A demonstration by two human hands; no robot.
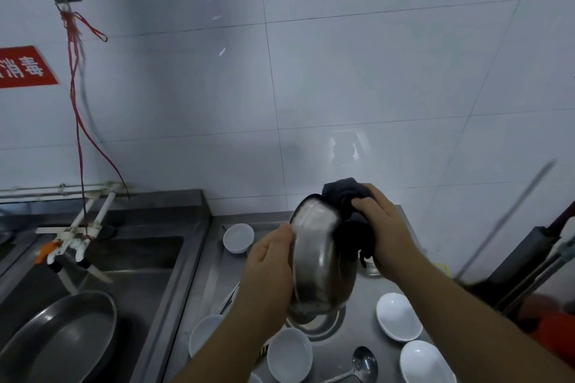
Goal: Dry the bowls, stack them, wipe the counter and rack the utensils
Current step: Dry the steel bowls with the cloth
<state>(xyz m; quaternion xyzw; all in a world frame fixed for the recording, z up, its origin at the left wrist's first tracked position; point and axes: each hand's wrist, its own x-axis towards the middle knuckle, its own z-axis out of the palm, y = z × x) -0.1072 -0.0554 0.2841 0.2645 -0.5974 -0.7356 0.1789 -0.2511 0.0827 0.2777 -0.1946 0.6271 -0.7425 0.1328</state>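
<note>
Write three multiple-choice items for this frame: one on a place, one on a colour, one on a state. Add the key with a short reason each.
1. Where does the ladle lie?
A. in the sink
B. on the counter among the white bowls
C. hung on the wall hook

2. What colour is the cloth?
A. dark
B. yellow
C. white

3. What is happening to the metal bowl?
A. it sits flat on the counter
B. it lies in the sink
C. it is held up on edge, off the counter, between both hands

Key: 1 B, the ladle rests on the counter between white bowls. 2 A, the cloth gripped by the right hand looks near black. 3 C, the left hand holds the metal bowl by its side while the right presses the cloth to it.
</note>
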